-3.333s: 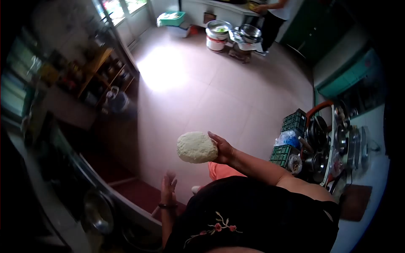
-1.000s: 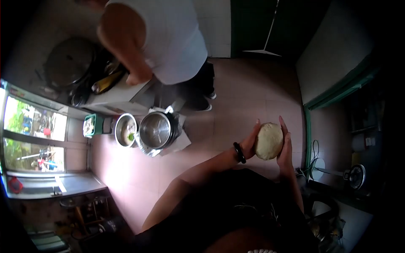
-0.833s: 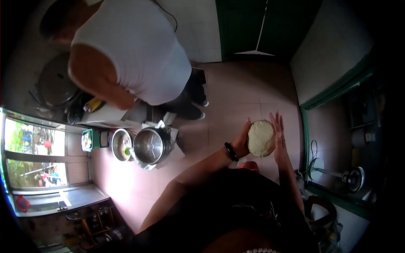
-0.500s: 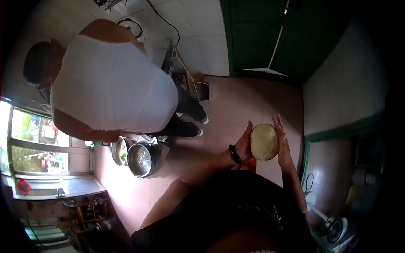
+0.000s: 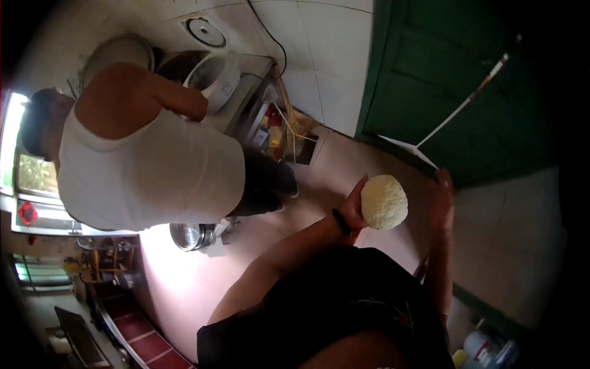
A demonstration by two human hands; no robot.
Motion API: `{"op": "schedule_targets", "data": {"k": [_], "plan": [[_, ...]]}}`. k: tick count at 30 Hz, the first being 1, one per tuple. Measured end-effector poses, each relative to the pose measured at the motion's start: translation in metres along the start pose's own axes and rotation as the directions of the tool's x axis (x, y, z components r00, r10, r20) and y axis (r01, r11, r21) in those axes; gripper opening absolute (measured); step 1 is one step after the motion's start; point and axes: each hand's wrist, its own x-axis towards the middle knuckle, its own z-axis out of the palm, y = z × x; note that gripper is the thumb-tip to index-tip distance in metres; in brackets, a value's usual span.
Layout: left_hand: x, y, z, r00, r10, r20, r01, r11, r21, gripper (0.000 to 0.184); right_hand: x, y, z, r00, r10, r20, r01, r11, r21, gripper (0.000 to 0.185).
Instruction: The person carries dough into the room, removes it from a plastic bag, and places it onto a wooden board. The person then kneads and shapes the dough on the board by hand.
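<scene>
Dough [image 5: 384,202], a thick round piece, is held up below and to the left of the green door [image 5: 424,67] as the view shows it, with pale pink floor tiles [image 5: 322,184] behind. The left hand [image 5: 353,206] alone bears it, palm and fingers against its near side, the hidden fingers probably under it; a dark bracelet [image 5: 341,222] sits at that wrist. The right hand [image 5: 441,200] has just come away from the dough and is held apart from it, close to the lower edge of the door in the view. It is blurred, but its fingers look spread and it holds nothing, so the support now comes from one side only. A rough, floury face is turned to the camera, where a smoother one showed a moment ago; the dough seems to have been turned over or tilted, and it keeps its rounded shape

Well to the left of the door, another person in a white top [image 5: 147,166] leans at a counter, one arm near a white pot [image 5: 224,92]. Between that person and the door stands a broom [image 5: 298,123], while a white pole [image 5: 458,107] slants across the door itself
</scene>
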Motion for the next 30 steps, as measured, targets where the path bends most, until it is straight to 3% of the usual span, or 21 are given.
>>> {"op": "schedule_targets", "data": {"k": [2, 5, 6, 8, 9, 10, 12, 13, 16, 19, 22, 23, 25, 29, 30], "plan": [[0.035, 0.023, 0.003, 0.998, 0.016, 0.053, -0.016, 1.0, 0.013, 0.065, 0.055, -0.022, -0.024, 0.984, 0.018, -0.176, -0.053, 0.979, -0.199, 0.064], [0.086, 0.061, 0.019, 0.992, 0.038, 0.124, -0.047, 0.996, 0.072, 0.064, 0.137, -0.066, -0.053, 0.955, -0.281, -0.094, 0.215, 0.875, -0.434, 0.061], [0.098, 0.071, 0.024, 0.989, 0.042, 0.14, -0.056, 0.994, 0.098, 0.064, 0.183, -0.069, -0.076, 0.947, -0.306, -0.095, 0.289, 0.943, -0.164, 0.062], [0.121, 0.085, 0.032, 0.995, 0.069, 0.066, -0.076, 0.991, 0.113, 0.067, 0.26, -0.078, -0.1, 0.899, -0.424, -0.108, 0.396, 0.894, -0.211, 0.064], [0.133, 0.094, 0.04, 0.995, 0.09, 0.039, -0.094, 0.988, 0.121, 0.069, 0.292, -0.095, -0.099, 0.847, -0.528, -0.063, 0.426, 0.744, -0.514, 0.067], [0.145, 0.102, 0.046, 0.992, 0.102, 0.069, -0.109, 0.988, 0.107, 0.07, 0.317, -0.111, -0.09, 0.789, -0.614, 0.023, 0.415, 0.505, -0.757, 0.07], [0.166, 0.112, 0.053, 0.983, 0.132, 0.125, -0.141, 0.987, 0.073, 0.073, 0.347, -0.134, -0.064, 0.706, -0.706, 0.061, 0.485, 0.419, -0.767, 0.071], [0.177, 0.116, 0.053, 0.978, 0.206, 0.035, -0.209, 0.967, 0.142, 0.075, 0.361, -0.136, -0.051, 0.663, -0.744, 0.083, 0.52, 0.378, -0.766, 0.072], [0.22, 0.128, 0.049, 0.959, 0.281, 0.042, -0.284, 0.946, 0.154, 0.075, 0.41, -0.129, -0.039, 0.579, -0.81, 0.092, 0.505, 0.267, -0.821, 0.067], [0.265, 0.134, 0.051, 0.949, 0.316, -0.002, -0.313, 0.942, 0.119, 0.075, 0.45, -0.119, -0.046, 0.637, -0.766, 0.091, 0.516, 0.335, -0.788, 0.067], [0.296, 0.138, 0.063, 0.931, 0.364, 0.034, -0.364, 0.914, 0.18, 0.076, 0.483, -0.118, -0.054, 0.567, -0.796, 0.211, 0.412, 0.052, -0.91, 0.068], [0.305, 0.137, 0.069, 0.949, 0.315, 0.008, -0.315, 0.949, 0.024, 0.074, 0.486, -0.118, -0.054, 0.573, -0.79, 0.216, 0.348, -0.003, -0.938, 0.065], [0.318, 0.139, 0.078, 0.936, 0.351, -0.012, -0.349, 0.934, 0.079, 0.071, 0.491, -0.127, -0.055, 0.635, -0.741, 0.217, 0.436, 0.112, -0.893, 0.062], [0.344, 0.15, 0.074, 0.949, 0.313, 0.047, -0.315, 0.946, 0.068, 0.073, 0.527, -0.142, -0.068, 0.501, -0.779, 0.377, 0.599, -0.003, -0.801, 0.055], [0.352, 0.155, 0.069, 0.929, 0.366, 0.049, -0.369, 0.917, 0.154, 0.073, 0.538, -0.147, -0.07, 0.471, -0.776, 0.418, 0.633, -0.033, -0.774, 0.055]]}}
